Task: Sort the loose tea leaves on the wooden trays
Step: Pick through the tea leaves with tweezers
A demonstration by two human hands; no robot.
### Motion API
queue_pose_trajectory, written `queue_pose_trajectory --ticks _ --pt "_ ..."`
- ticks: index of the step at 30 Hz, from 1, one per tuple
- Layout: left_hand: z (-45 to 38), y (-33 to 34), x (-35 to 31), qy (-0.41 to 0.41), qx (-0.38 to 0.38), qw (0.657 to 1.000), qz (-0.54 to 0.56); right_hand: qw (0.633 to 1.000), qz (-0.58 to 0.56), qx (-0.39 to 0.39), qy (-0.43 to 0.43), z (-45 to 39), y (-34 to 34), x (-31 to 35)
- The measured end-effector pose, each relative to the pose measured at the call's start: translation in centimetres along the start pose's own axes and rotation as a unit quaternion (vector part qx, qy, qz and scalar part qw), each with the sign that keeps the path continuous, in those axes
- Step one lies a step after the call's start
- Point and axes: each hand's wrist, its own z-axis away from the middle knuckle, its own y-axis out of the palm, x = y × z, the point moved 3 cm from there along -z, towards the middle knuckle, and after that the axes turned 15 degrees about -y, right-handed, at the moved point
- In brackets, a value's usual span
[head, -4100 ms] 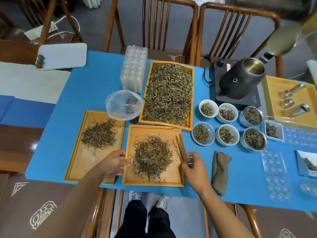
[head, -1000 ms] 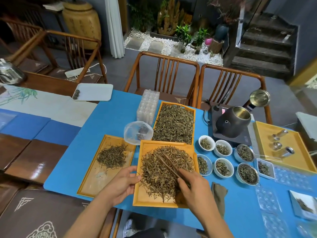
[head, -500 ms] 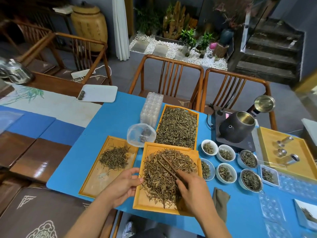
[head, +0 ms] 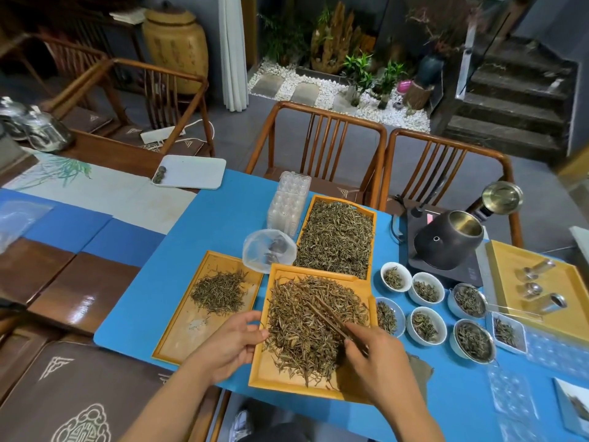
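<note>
Hands at the near table edge, with the middle wooden tray (head: 271, 376) between them. The tray's left rim is gripped by the left hand (head: 228, 344), thumb on the inner side, fingers curled beneath. A pair of wooden tongs (head: 331, 320) is pinched by the right hand (head: 376, 355) (the tips appear nearly pressed together, though whether a leaf is caught between them cannot be told). The long axis of the tongs runs from the grip up and to the left, so that the tips lie over the centre of the loose tea leaves (head: 306, 317) heaped in this tray; the leaves to be picked are thus found ahead and to the left of the right hand, which is judged the nearer and working hand, the left serving only to steady the tray.

Just to the left, and touching along one edge, a second wooden tray (head: 178, 342) is seen holding a small sorted pile (head: 220, 291) towards its far end; any picked leaf would probably be carried leftward across the shared rim. Beyond the middle tray a third tray (head: 371, 215), filled nearly to its walls with leaves, is set lengthwise away from the person. A crumpled clear plastic bag (head: 269, 250) lies between the left and far trays. To the right, small white cups (head: 427, 288) of leaves are grouped, with a dark kettle (head: 446, 247) behind them.
</note>
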Motion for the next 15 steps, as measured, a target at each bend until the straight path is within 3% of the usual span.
queue_pose_trajectory --ticks 9,15 --pt "-0.3 0.2 0.4 -0.015 0.012 1.0 -0.02 1.0 -0.006 -0.002 -0.019 -1.0 1.1 1.6" --pt "-0.5 -0.4 0.1 -0.009 0.005 1.0 -0.014 0.999 0.013 -0.025 0.019 1.6 -0.4 0.3"
